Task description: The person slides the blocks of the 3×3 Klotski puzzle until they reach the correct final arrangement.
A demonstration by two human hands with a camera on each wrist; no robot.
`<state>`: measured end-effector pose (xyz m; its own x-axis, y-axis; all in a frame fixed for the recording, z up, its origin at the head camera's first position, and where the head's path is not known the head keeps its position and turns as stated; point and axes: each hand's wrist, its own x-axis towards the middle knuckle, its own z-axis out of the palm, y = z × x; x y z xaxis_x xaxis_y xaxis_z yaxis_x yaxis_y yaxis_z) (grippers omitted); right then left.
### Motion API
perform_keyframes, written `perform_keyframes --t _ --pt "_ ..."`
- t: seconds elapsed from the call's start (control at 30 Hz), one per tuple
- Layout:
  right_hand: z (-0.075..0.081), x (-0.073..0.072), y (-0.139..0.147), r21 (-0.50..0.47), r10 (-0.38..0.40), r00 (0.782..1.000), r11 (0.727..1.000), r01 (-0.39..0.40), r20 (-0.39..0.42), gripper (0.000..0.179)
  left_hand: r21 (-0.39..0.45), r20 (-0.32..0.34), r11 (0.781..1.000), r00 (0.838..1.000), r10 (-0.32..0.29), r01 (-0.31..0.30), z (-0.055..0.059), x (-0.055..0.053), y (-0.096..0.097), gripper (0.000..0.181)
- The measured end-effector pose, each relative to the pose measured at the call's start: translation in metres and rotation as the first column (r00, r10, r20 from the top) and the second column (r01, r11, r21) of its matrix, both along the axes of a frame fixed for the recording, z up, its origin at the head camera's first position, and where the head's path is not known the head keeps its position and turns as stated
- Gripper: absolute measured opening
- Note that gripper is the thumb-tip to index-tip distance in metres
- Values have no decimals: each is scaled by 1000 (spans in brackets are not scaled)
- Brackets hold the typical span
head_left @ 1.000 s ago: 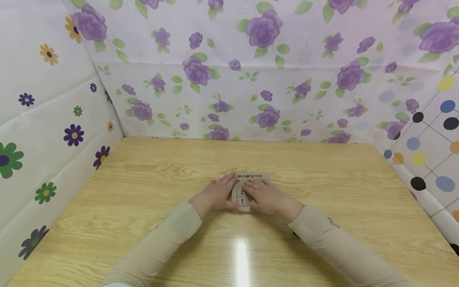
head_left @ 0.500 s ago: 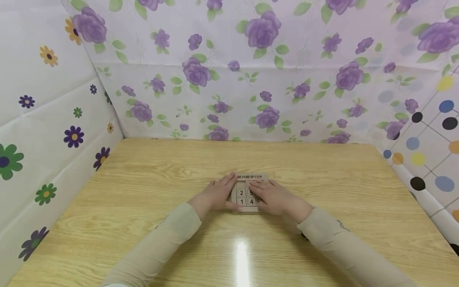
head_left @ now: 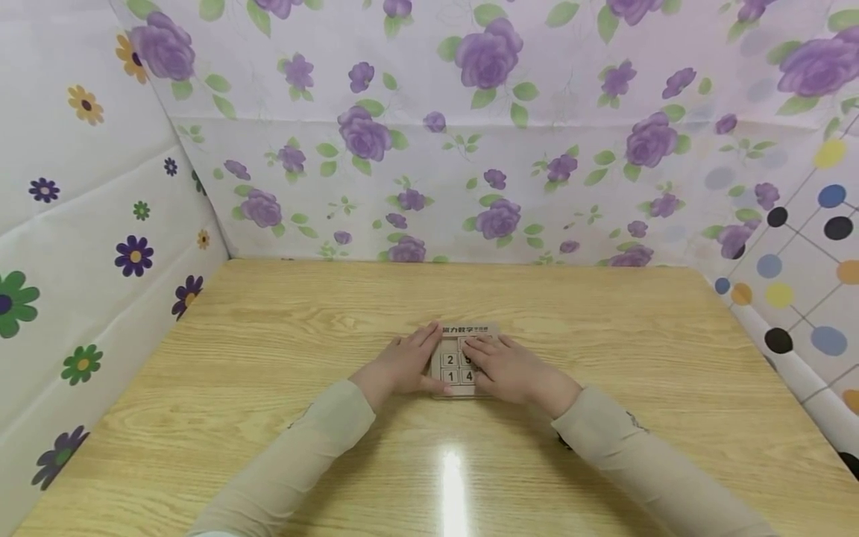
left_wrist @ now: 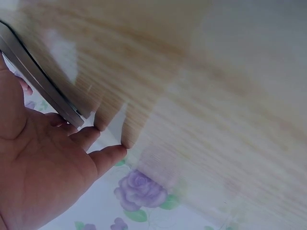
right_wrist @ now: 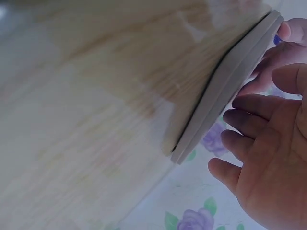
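A pale sliding number puzzle (head_left: 458, 391) lies flat on the table, with a dark printed title along its far edge. The tiles 2 (head_left: 450, 360), 1 (head_left: 451, 377) and 4 (head_left: 469, 377) can be read; other tiles are partly covered. The far left slot looks bare. My left hand (head_left: 400, 365) holds the puzzle's left side, thumb at the near corner and fingers along the far left edge. Over the puzzle's right part, my right hand (head_left: 517, 369) touches the tiles with outstretched fingers (right_wrist: 245, 123). In the wrist views the puzzle appears edge-on.
The wood-grain table (head_left: 322, 313) surrounds the puzzle. Flower-patterned cloth (head_left: 429, 171) hangs behind it, and patterned sheets stand on both sides. A small dark object (head_left: 565, 442) peeks out beside the right sleeve, mostly hidden.
My right hand has shifted right from where it was a second ago, then slightly back left. The 4 tile has come into sight. My left hand stays at the puzzle's left side.
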<state>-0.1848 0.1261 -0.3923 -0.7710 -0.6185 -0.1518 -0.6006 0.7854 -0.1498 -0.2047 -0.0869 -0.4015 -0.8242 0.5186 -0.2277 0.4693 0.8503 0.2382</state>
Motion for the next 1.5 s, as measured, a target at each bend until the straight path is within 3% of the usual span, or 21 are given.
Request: perform_keyframes --t 0.37,0.9,1.5 --pt "0 1 -18 7 57 998 998 -57 -2 53 -17 8 1000 1000 -7 7 -1 -1 -1 108" --pt "0 6 -23 -1 53 998 999 -53 30 52 -32 -1 999 1000 -10 10 -3 -2 -1 108" --pt "0 20 -22 53 59 997 997 -57 -44 52 -21 0 1000 1000 -6 6 -3 -2 -1 108"
